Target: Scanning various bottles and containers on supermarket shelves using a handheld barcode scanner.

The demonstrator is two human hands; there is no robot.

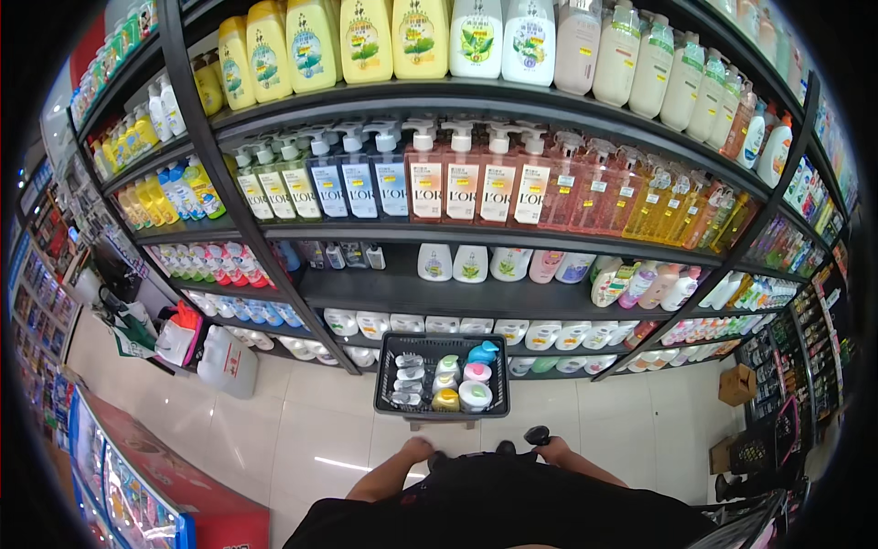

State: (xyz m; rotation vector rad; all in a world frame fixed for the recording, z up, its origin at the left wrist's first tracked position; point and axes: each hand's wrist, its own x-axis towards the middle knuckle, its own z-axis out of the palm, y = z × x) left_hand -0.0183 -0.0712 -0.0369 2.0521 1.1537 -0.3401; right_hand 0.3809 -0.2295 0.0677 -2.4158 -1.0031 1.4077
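Observation:
My right hand [553, 450] is closed on a black handheld device [537, 435], perhaps a scanner, low in the picture. My left hand [417, 449] hangs beside my body with its fingers curled; nothing shows in it. In front of me a black plastic basket [379, 374] rests on a small stool [439, 423], below the shelves. It holds several pump and squeeze bottles, among them a blue-topped bottle [483, 352], a white bottle with a pink top [477, 372] and a yellow-topped bottle [446, 399]. Clear-looking packs [409, 374] lie along its left side.
Black shelving [453, 295] spans the view, with rows of L'Oréal pump bottles [463, 185] and yellow bottles [367, 41]. A white jerrycan [228, 360] stands on the floor at the left, near a red-sided freezer [226, 497]. Cardboard boxes [737, 384] are at the right.

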